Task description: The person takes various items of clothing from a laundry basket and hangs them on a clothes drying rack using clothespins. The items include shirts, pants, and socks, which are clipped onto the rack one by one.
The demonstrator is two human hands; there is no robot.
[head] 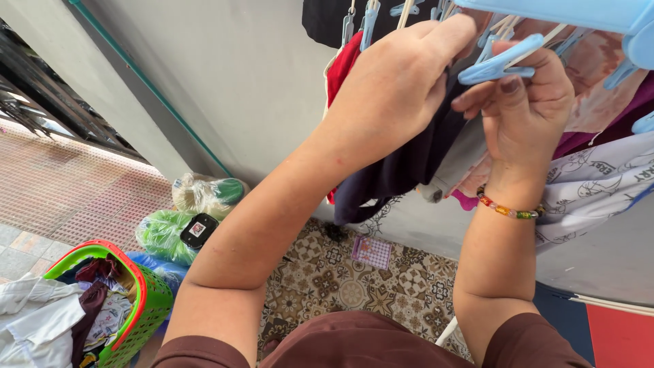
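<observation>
Both of my hands are raised to a light blue clip hanger (579,13) at the top right. My left hand (395,88) grips the top of a dark navy garment (402,167) that hangs down from it. My right hand (528,102), with a beaded bracelet on the wrist, pinches a light blue clothes peg (497,63) beside the garment's top edge. A red garment (340,68) hangs just left of my left hand, partly hidden by it.
More clothes hang at the right: a pink patterned piece (599,75) and a white printed one (599,180). A green and red laundry basket (146,303) full of clothes stands at the lower left. Plastic bags (197,211) lie by the grey wall (238,75). The floor is patterned tile (354,279).
</observation>
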